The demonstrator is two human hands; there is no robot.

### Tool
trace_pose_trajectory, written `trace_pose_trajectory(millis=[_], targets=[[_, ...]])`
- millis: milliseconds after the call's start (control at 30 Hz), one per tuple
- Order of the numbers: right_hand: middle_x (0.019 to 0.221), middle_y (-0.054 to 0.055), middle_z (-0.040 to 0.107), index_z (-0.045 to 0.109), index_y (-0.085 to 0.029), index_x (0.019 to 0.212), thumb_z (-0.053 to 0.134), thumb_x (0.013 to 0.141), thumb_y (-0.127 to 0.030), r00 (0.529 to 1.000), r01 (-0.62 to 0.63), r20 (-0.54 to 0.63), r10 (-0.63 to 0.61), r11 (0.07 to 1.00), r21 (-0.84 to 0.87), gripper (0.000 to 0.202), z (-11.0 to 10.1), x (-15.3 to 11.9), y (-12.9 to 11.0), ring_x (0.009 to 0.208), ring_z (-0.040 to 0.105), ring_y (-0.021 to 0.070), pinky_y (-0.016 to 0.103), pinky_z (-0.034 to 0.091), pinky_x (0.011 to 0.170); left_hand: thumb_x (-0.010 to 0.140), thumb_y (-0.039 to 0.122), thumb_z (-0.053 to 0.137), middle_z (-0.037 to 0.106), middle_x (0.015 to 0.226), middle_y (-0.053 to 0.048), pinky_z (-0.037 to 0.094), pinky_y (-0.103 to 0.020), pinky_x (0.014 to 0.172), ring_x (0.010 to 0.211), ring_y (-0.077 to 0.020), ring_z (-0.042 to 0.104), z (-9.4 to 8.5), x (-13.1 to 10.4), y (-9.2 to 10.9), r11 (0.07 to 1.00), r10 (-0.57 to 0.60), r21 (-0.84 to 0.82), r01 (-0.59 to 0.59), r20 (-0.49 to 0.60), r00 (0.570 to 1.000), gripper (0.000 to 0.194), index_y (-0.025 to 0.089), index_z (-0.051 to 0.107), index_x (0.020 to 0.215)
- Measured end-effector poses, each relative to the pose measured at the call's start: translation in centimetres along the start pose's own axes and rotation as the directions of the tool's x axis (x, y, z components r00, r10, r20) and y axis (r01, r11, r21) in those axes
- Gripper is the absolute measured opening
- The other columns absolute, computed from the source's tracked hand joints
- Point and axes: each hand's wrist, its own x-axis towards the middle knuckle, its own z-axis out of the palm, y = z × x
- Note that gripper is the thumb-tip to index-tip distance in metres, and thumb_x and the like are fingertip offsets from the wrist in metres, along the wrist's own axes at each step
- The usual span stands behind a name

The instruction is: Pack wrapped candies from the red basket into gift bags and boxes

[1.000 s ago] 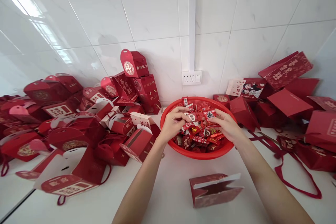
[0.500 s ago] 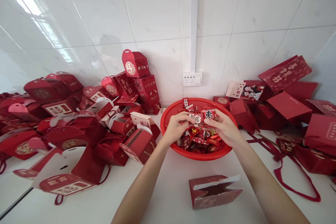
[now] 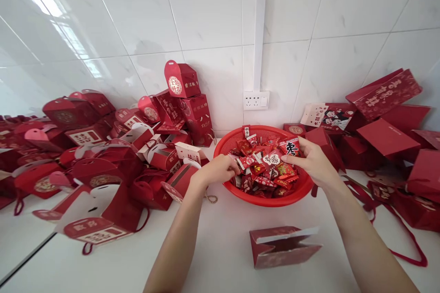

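Note:
A red plastic basket (image 3: 261, 202) holds many small wrapped sweets (image 3: 264, 182) in red wrappers. At its left side my left hand (image 3: 217, 169) reaches over the rim with curled fingers. A red-and-white sweet lies by those fingertips, but whether they grip anything is hidden. Over the right part of the basket, my right hand (image 3: 312, 161) pinches a red packet (image 3: 291, 148) with a black character on a white patch. In front of the basket, a small red gift box (image 3: 283, 249) lies on the white table with its top open.
Many red gift boxes (image 3: 103, 213) crowd the left side, some with open flaps. A few stacked boxes (image 3: 197, 114) stand by the tiled wall. More red boxes (image 3: 388, 139) and a loose ribbon (image 3: 409, 238) occupy the right. A socket panel (image 3: 256, 100) is behind the basket.
My hands, together over the basket half a second ago, have moved apart. The left drew to the basket's left edge; the right shifted right with the packet. A white-labelled sweet now lies in the pile.

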Motion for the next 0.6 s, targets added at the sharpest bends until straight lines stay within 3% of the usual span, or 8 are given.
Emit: trace_pose_trajectory(millis=[133,267,400,500,600], targets=[[0.103,0.005,0.079,0.072,-0.022,0.097,0.086,0.062,-0.032,0.999,0.033,0.023,-0.031,0.997,-0.063,0.039,0.0,0.0,-0.1,0.096,0.071,0.0288,0.041,0.056,0.086,0.068,0.009,0.053,0.079,0.080,0.001,0.045,-0.024,0.072,0.075,-0.0181,0.067,1.2,0.6,0.3,0.988,-0.048,0.151,0.031,0.115,0.992,0.036,0.026,0.082,0.083],[0.097,0.004,0.078,0.070,-0.022,0.095,0.084,0.064,-0.036,0.997,0.068,-0.027,-0.074,0.981,-0.183,0.036,-0.4,0.1,0.2,0.089,0.070,0.0276,0.041,0.055,0.083,0.071,0.014,0.058,0.073,0.070,0.002,0.040,-0.026,0.071,0.066,-0.0168,0.059,1.5,0.9,0.8,0.964,-0.044,0.267,0.008,0.132,0.990,0.028,0.027,0.080,0.082],[0.079,0.002,0.074,0.068,-0.023,0.089,0.081,0.071,-0.043,0.990,0.060,-0.109,-0.089,0.967,-0.248,0.030,-1.0,0.1,0.2,0.075,0.067,0.0244,0.039,0.054,0.074,0.077,0.016,0.054,0.062,0.059,0.000,0.035,-0.027,0.066,0.057,-0.0160,0.050,1.3,0.8,1.3,0.968,-0.045,0.249,0.016,0.111,0.993,0.022,0.022,0.071,0.064],[0.076,0.002,0.073,0.067,-0.023,0.088,0.080,0.072,-0.044,0.989,0.049,-0.128,-0.074,0.981,-0.190,0.029,-1.2,0.1,-0.2,0.074,0.067,0.0244,0.039,0.055,0.073,0.089,0.028,0.051,0.058,0.057,-0.001,0.032,-0.027,0.059,0.053,-0.0154,0.047,1.6,1.0,1.6,0.980,-0.052,0.195,0.032,0.100,0.994,0.035,0.020,0.064,0.058],[0.077,0.002,0.072,0.067,-0.024,0.087,0.082,0.069,-0.045,0.986,0.037,-0.157,-0.052,0.995,-0.096,0.031,-1.1,0.0,-0.6,0.077,0.069,0.0256,0.040,0.057,0.074,0.085,0.035,0.062,0.058,0.056,0.001,0.030,-0.026,0.055,0.052,-0.0144,0.047,2.2,1.3,1.8,0.988,-0.065,0.147,0.046,0.124,0.990,0.029,0.020,0.065,0.061]])
